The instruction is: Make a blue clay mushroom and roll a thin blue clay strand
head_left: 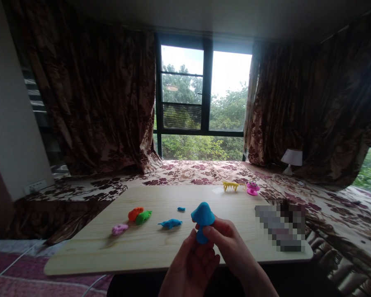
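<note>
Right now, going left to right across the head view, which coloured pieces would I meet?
Pink lump, orange lump, green lump, long blue piece, small blue piece, blue mushroom shape in the right hand, yellow legged piece, magenta piece.

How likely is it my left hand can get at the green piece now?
Probably yes: the right hand pinches the mushroom, and the left hand could pass on the near side of the blue figure, where nothing blocks the green piece.

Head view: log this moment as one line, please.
right hand: holds blue mushroom shape, cap up | left hand: close below, contact unclear | table: orange lump, green lump, pink lump, blue figure
</note>
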Available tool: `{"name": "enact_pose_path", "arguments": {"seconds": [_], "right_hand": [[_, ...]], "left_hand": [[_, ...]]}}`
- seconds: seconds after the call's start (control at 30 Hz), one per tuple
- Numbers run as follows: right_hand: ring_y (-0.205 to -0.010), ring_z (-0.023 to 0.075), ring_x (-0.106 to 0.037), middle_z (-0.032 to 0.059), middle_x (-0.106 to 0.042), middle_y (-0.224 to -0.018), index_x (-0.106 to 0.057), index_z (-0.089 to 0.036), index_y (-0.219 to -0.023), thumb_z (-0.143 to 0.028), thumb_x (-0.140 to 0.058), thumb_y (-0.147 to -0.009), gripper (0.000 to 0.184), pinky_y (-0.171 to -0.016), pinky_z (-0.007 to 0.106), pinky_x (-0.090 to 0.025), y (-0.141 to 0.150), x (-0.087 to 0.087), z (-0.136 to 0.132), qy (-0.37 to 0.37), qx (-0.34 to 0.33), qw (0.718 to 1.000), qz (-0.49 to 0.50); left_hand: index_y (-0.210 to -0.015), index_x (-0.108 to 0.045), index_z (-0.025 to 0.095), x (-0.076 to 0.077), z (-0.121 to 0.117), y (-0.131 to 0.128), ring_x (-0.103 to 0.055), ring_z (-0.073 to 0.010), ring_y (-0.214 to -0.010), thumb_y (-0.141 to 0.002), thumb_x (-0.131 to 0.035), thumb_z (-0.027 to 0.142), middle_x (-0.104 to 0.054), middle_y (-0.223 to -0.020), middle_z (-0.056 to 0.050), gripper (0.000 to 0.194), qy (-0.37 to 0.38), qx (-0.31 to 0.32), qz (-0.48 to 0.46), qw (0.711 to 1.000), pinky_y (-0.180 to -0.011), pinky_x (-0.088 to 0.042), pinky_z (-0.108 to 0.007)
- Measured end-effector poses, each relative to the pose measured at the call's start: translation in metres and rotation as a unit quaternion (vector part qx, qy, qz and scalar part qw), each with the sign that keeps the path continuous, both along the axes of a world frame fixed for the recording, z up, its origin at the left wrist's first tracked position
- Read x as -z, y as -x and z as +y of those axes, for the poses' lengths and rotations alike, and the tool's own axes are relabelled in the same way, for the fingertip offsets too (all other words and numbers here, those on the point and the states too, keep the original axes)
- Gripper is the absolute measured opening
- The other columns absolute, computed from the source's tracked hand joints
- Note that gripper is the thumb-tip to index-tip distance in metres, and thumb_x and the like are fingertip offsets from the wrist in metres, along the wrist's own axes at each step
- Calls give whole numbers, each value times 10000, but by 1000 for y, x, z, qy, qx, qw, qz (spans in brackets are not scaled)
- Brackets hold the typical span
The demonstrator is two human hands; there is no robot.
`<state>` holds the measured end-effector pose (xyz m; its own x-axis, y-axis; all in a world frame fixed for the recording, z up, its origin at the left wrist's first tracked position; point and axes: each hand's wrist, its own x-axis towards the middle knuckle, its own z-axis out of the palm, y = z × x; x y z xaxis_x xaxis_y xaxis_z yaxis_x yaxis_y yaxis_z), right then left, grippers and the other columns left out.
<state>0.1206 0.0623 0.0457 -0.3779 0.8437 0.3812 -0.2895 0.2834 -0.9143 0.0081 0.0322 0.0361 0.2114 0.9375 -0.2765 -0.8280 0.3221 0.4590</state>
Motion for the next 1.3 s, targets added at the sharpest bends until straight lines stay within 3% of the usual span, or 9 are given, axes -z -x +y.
{"name": "enact_pose_path", "arguments": {"seconds": [0.13, 0.3, 0.43, 0.53, 0.63, 0.87, 1.1, 1.2, 1.3], "right_hand": [[-963, 224, -613, 46, -691, -1023, -659, -209, -1099, -285, -559, -874, 258, -858, 339, -454, -7, 2, -1, -21, 24, 999, -22], [-1227, 241, -458, 61, -552, -1288, -451, -280, -1300, -267, -530, -882, 425, -1024, 442, -360, -20, 2, -8, -117, 162, 979, -41], [-1301, 240, -341, 54, -403, -1401, -443, -280, -1303, -164, -612, -788, 554, -1076, 427, -304, -16, -17, -21, -287, 274, 903, -166], [-1291, 236, -338, 58, -415, -1378, -488, -256, -1266, -107, -602, -761, 538, -1074, 406, -311, -7, -34, -26, -379, 291, 846, -237], [-1224, 228, -409, 71, -492, -1298, -495, -232, -1256, -98, -585, -771, 512, -1033, 395, -363, -3, -44, -27, -417, 281, 825, -258], [-1148, 225, -483, 55, -552, -1254, -517, -245, -1250, -35, -509, -766, 528, -980, 408, -410, -10, -57, -30, -445, 212, 824, -279], [-1158, 242, -492, 49, -558, -1264, -497, -269, -1283, -56, -511, -758, 567, -982, 428, -408, -12, -67, -34, -428, 162, 847, -271], [-1240, 250, -426, 54, -485, -1345, -454, -269, -1316, -77, -538, -760, 595, -1033, 434, -356, -15, -62, -32, -408, 171, 859, -258], [-1257, 249, -406, 66, -483, -1335, -488, -258, -1276, -100, -532, -790, 512, -1050, 429, -332, -16, -48, -28, -367, 233, 876, -211]], "left_hand": [[-866, -665, 88, -1, -2, 2, -663, -145, -576, -868, -492, 167, -733, -713, -114, 191, -18, -16, -10, 1000, -641, -561, -325], [-910, -648, 105, 2, -2, 8, -667, -145, -612, -828, -540, 122, -729, -813, -119, 136, -26, -72, -3, 997, -650, -568, -320], [-961, -632, 113, 4, -5, 9, -687, -173, -678, -801, -565, 83, -724, -814, -124, 176, -61, -91, 6, 994, -669, -570, -325], [-983, -623, 122, 3, -6, 8, -694, -190, -736, -784, -592, 81, -726, -813, -120, 206, -95, -107, 21, 990, -689, -571, -325], [-970, -619, 123, 2, -8, 9, -696, -188, -745, -772, -612, 86, -729, -834, -120, 201, -106, -113, 27, 988, -698, -574, -320], [-1052, -599, 108, -1, -11, 11, -708, -201, -758, -789, -565, 56, -734, -850, -140, 270, -77, -107, 33, 991, -683, -582, -305], [-1005, -623, 114, -1, -12, 12, -705, -216, -810, -775, -572, 40, -736, -866, -128, 247, -90, -106, 13, 990, -743, -577, -324], [-1030, -609, 103, -1, -11, 14, -708, -199, -767, -807, -531, 45, -735, -867, -140, 243, -85, -109, 11, 990, -738, -578, -329], [-1003, -609, 100, -1, -10, 17, -705, -173, -706, -830, -511, 64, -733, -863, -147, 202, -79, -120, 4, 990, -722, -583, -328]]}}
